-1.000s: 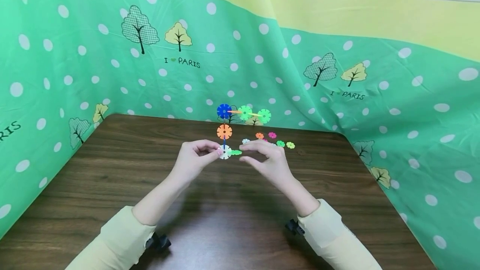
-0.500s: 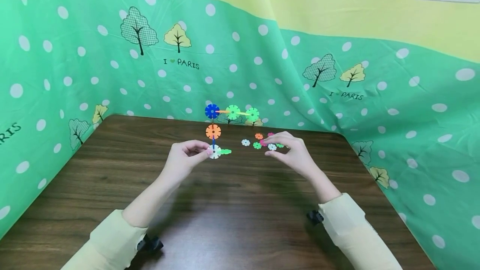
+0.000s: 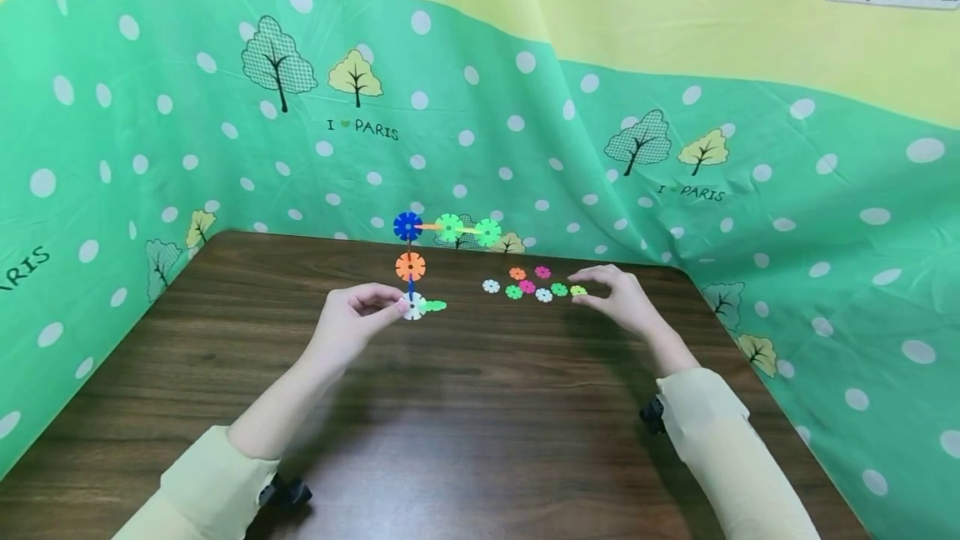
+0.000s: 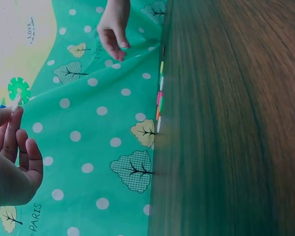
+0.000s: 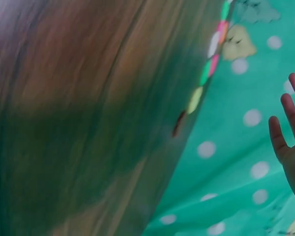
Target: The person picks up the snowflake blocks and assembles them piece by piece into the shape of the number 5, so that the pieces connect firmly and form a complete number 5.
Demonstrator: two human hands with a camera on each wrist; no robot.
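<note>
Head view: pinching a white disc in the left grip, with an orange disc and a blue disc linked above that grip, and holding the right grip wide above the table, near a yellow-green disc, with loose discs lying to this grip's left.

Left sleeve: pale cream, plain, ending in a broad left cuff. Right sleeve: matching, with equally broad right cuff. Left wrist camera: black, small, blocky, at the cuff's right edge. Right wrist camera: black, compact, at the cuff's left edge. Left hand, right hand: bare.
</note>
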